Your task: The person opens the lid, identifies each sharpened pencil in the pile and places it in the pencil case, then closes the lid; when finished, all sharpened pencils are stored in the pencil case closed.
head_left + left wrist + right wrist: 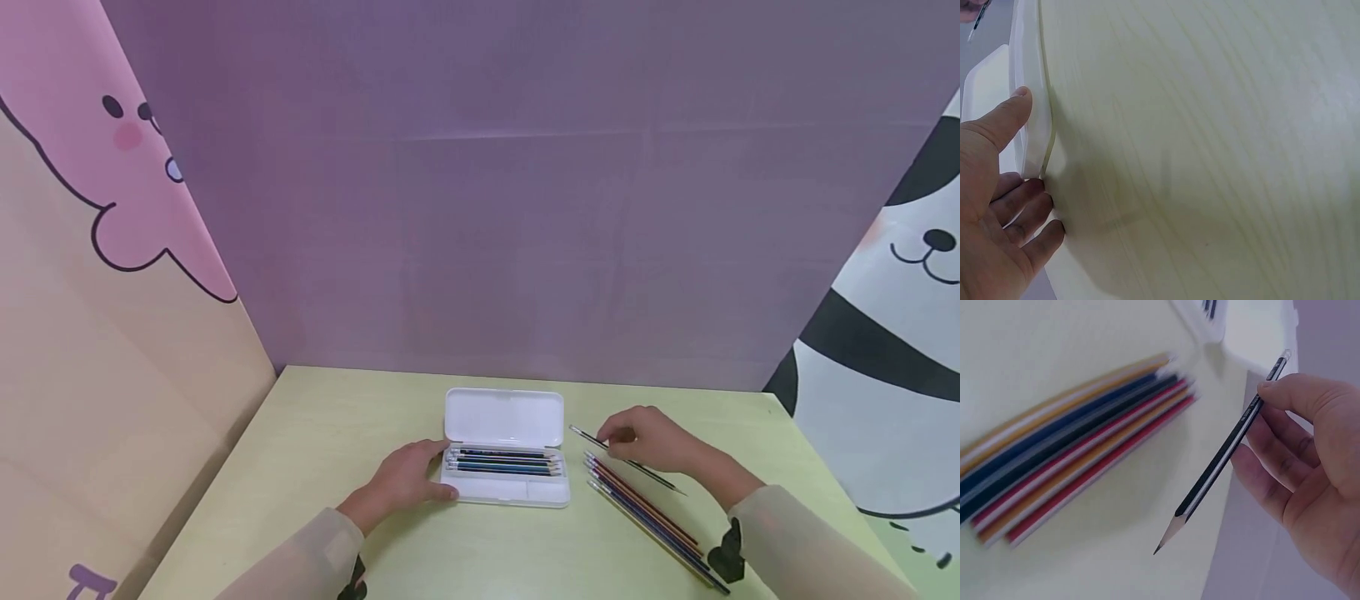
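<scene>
A white pencil case (506, 492) lies with its lid raised at the back. Dark-striped pencils (502, 462) lie side by side in its rear compartment. My left hand (408, 477) holds the left end, its thumb at the front edge; in the left wrist view the fingers (1025, 203) curl at the corner. To the right of the case, my right hand (652, 437) pinches a black-and-silver striped pencil (1222, 450) between thumb and fingers. That pencil's sharpened tip points down and away from the case, and its eraser end is towards the case.
Several striped pencils (648, 512), red, orange, blue and yellow among them, lie in a slanted row right of the case, below my right hand. The pale wooden table (360, 417) meets a purple backdrop (525, 250). Printed panels stand at both sides.
</scene>
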`<state>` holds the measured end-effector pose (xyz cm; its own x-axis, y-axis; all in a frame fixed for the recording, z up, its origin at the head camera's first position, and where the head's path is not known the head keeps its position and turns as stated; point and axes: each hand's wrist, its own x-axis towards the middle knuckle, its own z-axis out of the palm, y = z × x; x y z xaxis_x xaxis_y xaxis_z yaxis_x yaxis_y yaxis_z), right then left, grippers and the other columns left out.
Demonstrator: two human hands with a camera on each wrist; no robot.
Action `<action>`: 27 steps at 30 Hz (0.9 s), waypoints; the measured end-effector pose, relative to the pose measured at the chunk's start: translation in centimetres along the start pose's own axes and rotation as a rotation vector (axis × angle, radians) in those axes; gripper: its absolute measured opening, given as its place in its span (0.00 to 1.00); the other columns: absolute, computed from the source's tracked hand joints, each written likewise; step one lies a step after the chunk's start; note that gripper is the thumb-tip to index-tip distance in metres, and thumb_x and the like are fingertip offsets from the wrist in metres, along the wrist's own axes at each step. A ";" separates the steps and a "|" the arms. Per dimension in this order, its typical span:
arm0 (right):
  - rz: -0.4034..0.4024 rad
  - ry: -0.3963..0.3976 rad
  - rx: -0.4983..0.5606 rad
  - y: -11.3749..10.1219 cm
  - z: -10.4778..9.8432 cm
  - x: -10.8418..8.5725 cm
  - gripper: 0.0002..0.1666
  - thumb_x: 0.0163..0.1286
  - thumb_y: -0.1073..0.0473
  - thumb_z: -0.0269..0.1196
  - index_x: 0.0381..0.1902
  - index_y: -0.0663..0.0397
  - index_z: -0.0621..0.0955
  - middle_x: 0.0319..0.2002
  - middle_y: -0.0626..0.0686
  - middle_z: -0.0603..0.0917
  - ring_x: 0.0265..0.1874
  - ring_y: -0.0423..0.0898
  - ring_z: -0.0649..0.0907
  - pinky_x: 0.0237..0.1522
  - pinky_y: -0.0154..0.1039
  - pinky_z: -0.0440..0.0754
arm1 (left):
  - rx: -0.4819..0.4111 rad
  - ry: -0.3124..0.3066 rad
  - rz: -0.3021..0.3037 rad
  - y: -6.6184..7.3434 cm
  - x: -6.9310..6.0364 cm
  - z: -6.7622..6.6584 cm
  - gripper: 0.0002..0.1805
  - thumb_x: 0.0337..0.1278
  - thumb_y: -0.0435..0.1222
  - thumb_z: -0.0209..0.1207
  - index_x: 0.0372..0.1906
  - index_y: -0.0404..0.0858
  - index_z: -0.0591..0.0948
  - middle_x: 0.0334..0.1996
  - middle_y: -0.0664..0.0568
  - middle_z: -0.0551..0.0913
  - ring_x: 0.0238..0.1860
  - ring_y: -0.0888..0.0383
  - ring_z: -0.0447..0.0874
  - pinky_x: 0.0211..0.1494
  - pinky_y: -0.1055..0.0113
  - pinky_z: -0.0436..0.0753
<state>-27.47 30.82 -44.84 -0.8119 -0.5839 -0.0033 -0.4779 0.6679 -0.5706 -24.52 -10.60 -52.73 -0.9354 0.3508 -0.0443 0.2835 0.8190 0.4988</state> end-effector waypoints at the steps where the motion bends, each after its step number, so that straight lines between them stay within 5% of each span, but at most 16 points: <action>1: -0.011 -0.005 0.000 -0.4 0.1 0.5 0.10 0.68 0.66 0.67 0.46 0.55 0.88 0.37 0.48 0.89 0.32 0.36 0.81 0.35 0.33 0.84 | -0.001 -0.001 0.000 0.0 0.0 0.0 0.49 0.47 0.54 0.77 0.73 0.36 0.72 0.68 0.43 0.78 0.70 0.41 0.74 0.72 0.45 0.75; 27: -0.049 -0.093 0.062 -7.6 6.8 10.5 0.10 0.67 0.66 0.70 0.44 0.49 0.90 0.37 0.47 0.90 0.36 0.39 0.83 0.46 0.36 0.86 | -0.018 0.007 -0.006 -0.3 0.1 0.1 0.50 0.47 0.54 0.77 0.73 0.37 0.72 0.68 0.43 0.78 0.69 0.42 0.75 0.72 0.46 0.75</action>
<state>-30.08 16.51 -46.13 -0.7520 -0.6574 -0.0483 -0.4926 0.6091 -0.6215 -24.67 -10.78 -52.94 -0.9387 0.3422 -0.0411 0.2738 0.8128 0.5141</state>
